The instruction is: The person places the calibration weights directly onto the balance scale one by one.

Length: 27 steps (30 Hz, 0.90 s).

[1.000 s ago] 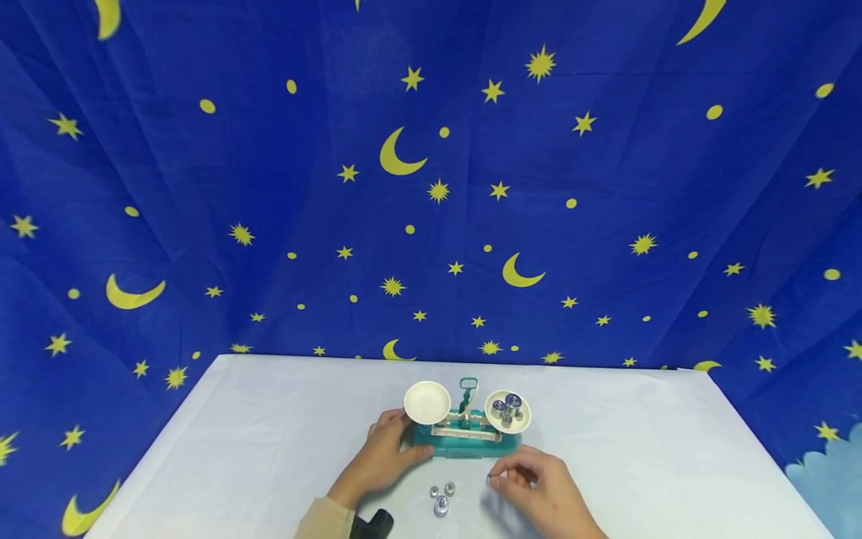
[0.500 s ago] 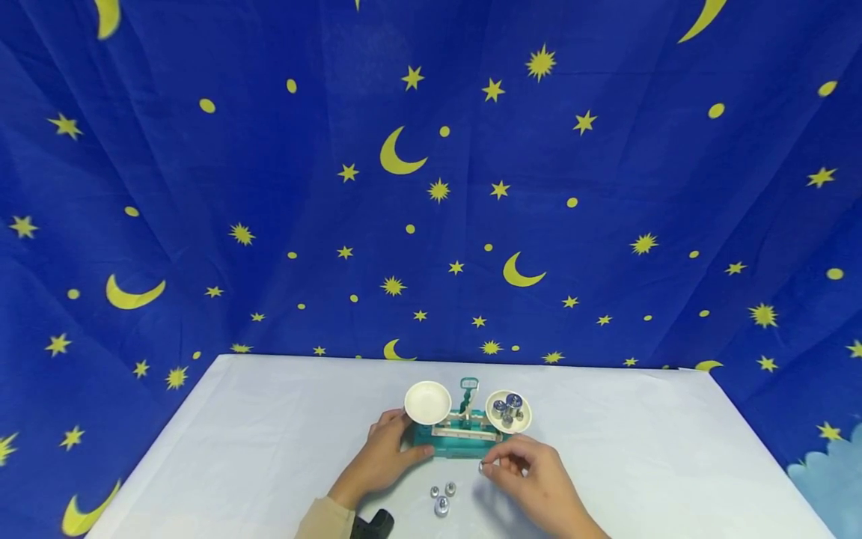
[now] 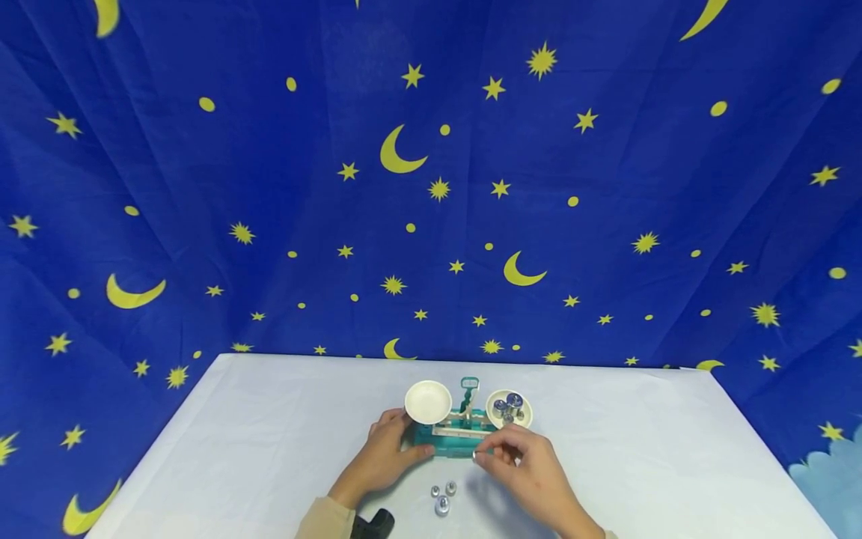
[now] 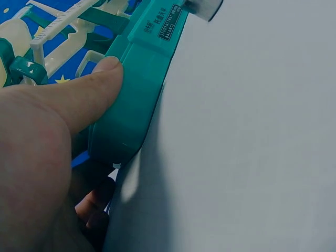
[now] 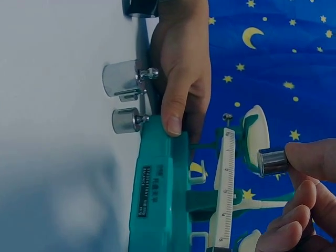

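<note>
A green student balance (image 3: pixel 447 444) with two white pans stands on the table. My left hand (image 3: pixel 382 457) holds the left end of its base, thumb on top and fingers round the side. The left pan (image 3: pixel 428 403) has nothing in it. Several metal weights (image 3: pixel 514 402) sit in the right pan (image 3: pixel 528 418). With thumb and fingertip, my right hand (image 3: pixel 532 468) pinches a small cylindrical weight (image 5: pixel 271 161), raised in front of the base's right half. Three knobbed weights stand on the table before the balance, the largest weight (image 3: pixel 441 507) nearest me.
White cloth covers the table (image 3: pixel 640 434). A blue curtain (image 3: pixel 303 195) with yellow moons and stars hangs behind it. A black strap device (image 3: pixel 374 524) is on the left wrist by the beige sleeve (image 3: pixel 325 518).
My right hand has moved forward and slightly left with the weight, now overlapping the front of the balance. My left hand has stayed on the base.
</note>
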Each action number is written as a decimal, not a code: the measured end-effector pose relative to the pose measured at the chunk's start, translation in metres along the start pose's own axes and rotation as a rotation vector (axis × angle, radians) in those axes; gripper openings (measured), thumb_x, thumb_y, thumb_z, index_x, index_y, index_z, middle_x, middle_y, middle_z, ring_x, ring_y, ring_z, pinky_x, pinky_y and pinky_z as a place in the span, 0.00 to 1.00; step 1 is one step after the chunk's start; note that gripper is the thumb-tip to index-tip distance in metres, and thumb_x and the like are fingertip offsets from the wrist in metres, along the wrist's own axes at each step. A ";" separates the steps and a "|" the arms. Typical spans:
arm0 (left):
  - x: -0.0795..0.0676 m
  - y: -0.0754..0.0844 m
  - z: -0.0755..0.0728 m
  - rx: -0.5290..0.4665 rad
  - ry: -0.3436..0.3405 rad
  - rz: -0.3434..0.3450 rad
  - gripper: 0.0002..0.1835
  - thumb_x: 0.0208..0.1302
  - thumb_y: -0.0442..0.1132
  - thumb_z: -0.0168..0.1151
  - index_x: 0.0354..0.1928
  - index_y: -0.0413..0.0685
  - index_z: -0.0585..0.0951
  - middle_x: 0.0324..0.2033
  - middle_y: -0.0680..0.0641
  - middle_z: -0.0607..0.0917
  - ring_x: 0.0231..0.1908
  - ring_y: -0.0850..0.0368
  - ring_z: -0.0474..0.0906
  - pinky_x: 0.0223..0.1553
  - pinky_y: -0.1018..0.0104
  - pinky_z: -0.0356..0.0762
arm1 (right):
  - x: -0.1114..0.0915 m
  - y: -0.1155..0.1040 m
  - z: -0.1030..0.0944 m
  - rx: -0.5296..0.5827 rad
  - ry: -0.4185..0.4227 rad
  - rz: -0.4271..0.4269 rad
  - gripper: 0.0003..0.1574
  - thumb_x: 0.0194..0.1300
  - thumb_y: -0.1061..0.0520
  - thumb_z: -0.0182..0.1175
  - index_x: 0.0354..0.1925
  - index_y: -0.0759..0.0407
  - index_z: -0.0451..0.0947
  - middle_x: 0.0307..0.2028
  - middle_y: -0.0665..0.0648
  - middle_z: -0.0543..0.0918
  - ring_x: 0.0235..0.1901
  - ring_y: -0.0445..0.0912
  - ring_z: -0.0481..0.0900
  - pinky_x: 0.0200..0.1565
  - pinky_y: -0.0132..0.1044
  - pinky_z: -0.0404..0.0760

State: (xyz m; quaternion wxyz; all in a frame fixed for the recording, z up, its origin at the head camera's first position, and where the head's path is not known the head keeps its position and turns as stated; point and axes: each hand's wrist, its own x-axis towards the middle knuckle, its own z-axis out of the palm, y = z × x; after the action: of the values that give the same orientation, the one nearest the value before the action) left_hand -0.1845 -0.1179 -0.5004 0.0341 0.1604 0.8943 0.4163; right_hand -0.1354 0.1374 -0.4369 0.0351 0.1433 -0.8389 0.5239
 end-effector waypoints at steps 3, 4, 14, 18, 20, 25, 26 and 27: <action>0.000 0.000 0.000 0.003 0.001 -0.007 0.44 0.62 0.59 0.67 0.71 0.36 0.69 0.65 0.38 0.76 0.68 0.38 0.62 0.66 0.33 0.57 | 0.002 -0.002 0.002 0.015 0.000 0.004 0.06 0.57 0.56 0.74 0.32 0.47 0.86 0.25 0.46 0.77 0.26 0.38 0.71 0.29 0.30 0.74; 0.000 0.001 0.000 0.003 0.000 -0.010 0.44 0.62 0.59 0.67 0.71 0.36 0.69 0.65 0.38 0.75 0.68 0.38 0.62 0.66 0.33 0.57 | 0.003 -0.003 0.002 0.027 0.001 -0.002 0.05 0.57 0.56 0.74 0.32 0.48 0.86 0.26 0.46 0.77 0.27 0.38 0.71 0.29 0.30 0.74; 0.000 0.000 0.000 0.019 0.007 -0.004 0.44 0.62 0.60 0.67 0.70 0.36 0.69 0.64 0.38 0.76 0.68 0.39 0.63 0.65 0.34 0.58 | 0.015 -0.009 0.008 0.029 0.037 -0.103 0.07 0.57 0.58 0.74 0.31 0.46 0.86 0.24 0.45 0.76 0.25 0.38 0.72 0.27 0.30 0.74; 0.000 0.000 0.000 0.016 0.004 -0.015 0.45 0.62 0.60 0.67 0.71 0.37 0.69 0.65 0.38 0.76 0.68 0.39 0.62 0.65 0.34 0.58 | 0.018 -0.009 0.010 0.013 0.048 -0.090 0.09 0.56 0.60 0.74 0.30 0.45 0.86 0.23 0.45 0.76 0.26 0.39 0.72 0.28 0.30 0.73; 0.000 -0.001 0.001 0.017 0.003 -0.016 0.45 0.62 0.61 0.67 0.71 0.37 0.69 0.65 0.39 0.76 0.68 0.39 0.62 0.65 0.34 0.58 | 0.019 -0.009 0.011 0.009 0.051 -0.074 0.09 0.56 0.61 0.74 0.30 0.46 0.86 0.24 0.45 0.76 0.26 0.39 0.72 0.28 0.30 0.73; 0.001 -0.002 0.002 0.022 0.006 -0.003 0.44 0.62 0.61 0.67 0.71 0.38 0.69 0.64 0.39 0.76 0.68 0.40 0.63 0.65 0.35 0.58 | 0.020 -0.010 0.015 0.021 0.054 -0.066 0.09 0.56 0.62 0.74 0.30 0.47 0.86 0.24 0.45 0.76 0.26 0.39 0.72 0.28 0.30 0.74; 0.001 -0.002 0.002 0.022 0.009 0.000 0.44 0.62 0.60 0.67 0.71 0.38 0.69 0.64 0.40 0.77 0.68 0.40 0.63 0.64 0.35 0.59 | 0.020 -0.011 0.015 0.025 0.057 -0.073 0.09 0.56 0.62 0.74 0.30 0.47 0.86 0.24 0.45 0.76 0.26 0.39 0.72 0.28 0.30 0.74; 0.001 -0.002 0.002 0.021 0.013 0.006 0.44 0.62 0.60 0.67 0.71 0.37 0.69 0.64 0.40 0.77 0.67 0.40 0.64 0.64 0.35 0.59 | 0.021 -0.011 0.016 0.026 0.061 -0.082 0.09 0.56 0.62 0.74 0.30 0.46 0.86 0.24 0.45 0.76 0.25 0.39 0.72 0.28 0.30 0.74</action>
State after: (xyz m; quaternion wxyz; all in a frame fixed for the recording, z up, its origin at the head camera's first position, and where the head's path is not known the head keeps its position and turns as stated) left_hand -0.1854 -0.1171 -0.5028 0.0251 0.1609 0.8983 0.4080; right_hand -0.1511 0.1141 -0.4302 0.0800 0.1620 -0.8241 0.5368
